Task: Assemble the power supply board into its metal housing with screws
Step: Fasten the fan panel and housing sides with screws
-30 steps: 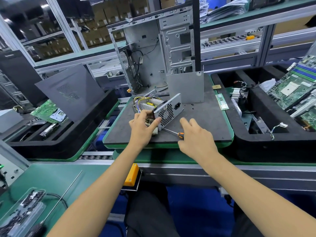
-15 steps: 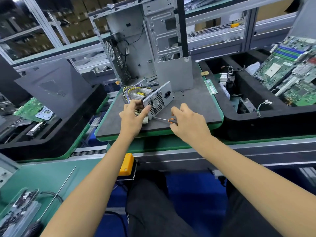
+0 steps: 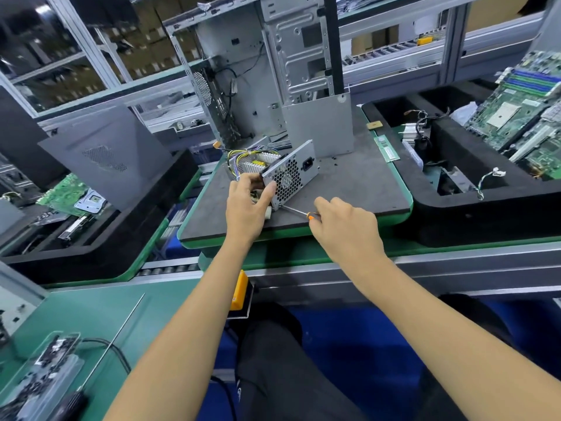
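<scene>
On a grey mat (image 3: 349, 189) (factory line), the left hand (image 3: 247, 205) grips the vented metal housing (image 3: 290, 174), and the right hand (image 3: 346, 226) apparently pinches a screwdriver (image 3: 299, 211).

The power supply housing (image 3: 290, 174) was silver with a honeycomb grille, its wires (image 3: 239, 154) yellow and purple. The screwdriver (image 3: 303, 212) handle showed orange, and the dark grey pallet (image 3: 349, 189) was edged green.

L hand (image 3: 247, 205) grips PSU housing (image 3: 290, 174), R hand (image 3: 346, 226) holds screwdriver (image 3: 299, 211)
</scene>
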Demonstrator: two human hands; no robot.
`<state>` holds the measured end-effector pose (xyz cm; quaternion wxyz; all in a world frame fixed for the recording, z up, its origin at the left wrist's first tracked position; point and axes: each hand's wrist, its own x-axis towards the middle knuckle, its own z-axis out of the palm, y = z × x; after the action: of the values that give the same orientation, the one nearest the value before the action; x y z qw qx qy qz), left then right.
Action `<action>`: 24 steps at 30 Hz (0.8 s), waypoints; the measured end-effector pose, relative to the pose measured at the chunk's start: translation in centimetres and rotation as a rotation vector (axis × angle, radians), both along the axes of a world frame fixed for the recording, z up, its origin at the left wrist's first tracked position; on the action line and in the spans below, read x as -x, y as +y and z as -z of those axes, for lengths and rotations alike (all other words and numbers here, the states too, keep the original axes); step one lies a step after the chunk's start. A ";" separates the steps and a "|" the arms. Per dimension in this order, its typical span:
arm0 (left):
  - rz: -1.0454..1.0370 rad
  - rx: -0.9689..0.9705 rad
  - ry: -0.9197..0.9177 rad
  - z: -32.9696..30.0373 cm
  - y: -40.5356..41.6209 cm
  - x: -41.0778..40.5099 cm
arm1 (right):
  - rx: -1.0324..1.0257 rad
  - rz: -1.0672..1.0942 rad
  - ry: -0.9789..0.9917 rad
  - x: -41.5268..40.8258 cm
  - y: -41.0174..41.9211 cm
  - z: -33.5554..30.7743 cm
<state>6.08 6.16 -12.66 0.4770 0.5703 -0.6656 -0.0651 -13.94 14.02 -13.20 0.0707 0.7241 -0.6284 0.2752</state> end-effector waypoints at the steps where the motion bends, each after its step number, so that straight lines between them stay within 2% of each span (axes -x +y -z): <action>1: -0.001 -0.008 -0.003 0.0 0.0 0.0 | -0.028 -0.006 -0.029 -0.3 0.0 0.1; 7: 0.004 -0.004 -0.012 0.0 0.0 -0.1 | -0.002 -0.019 -0.071 -0.6 0.2 0.0; 10: -0.006 0.016 -0.036 0.2 -0.1 -0.3 | -0.085 -0.010 -0.157 -0.5 0.0 0.3; 13: -0.028 0.033 -0.056 0.4 -0.2 -0.4 | -0.233 -0.026 -0.367 -0.4 -0.1 -0.1; 18: -0.034 0.035 -0.070 0.5 0.1 -0.7 | -0.621 -0.119 -0.819 -0.2 0.2 -1.2; 20: -0.034 0.030 -0.065 0.5 0.2 -0.8 | -0.626 -0.104 -0.765 -0.2 0.5 -1.2; 24: -0.019 0.015 -0.046 0.5 0.6 -0.8 | -0.367 -0.023 -0.473 -0.8 0.6 -0.6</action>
<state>6.91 6.74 -13.15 0.4665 0.5745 -0.6712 -0.0423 -13.11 14.67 -12.65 -0.2130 0.6478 -0.6584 0.3186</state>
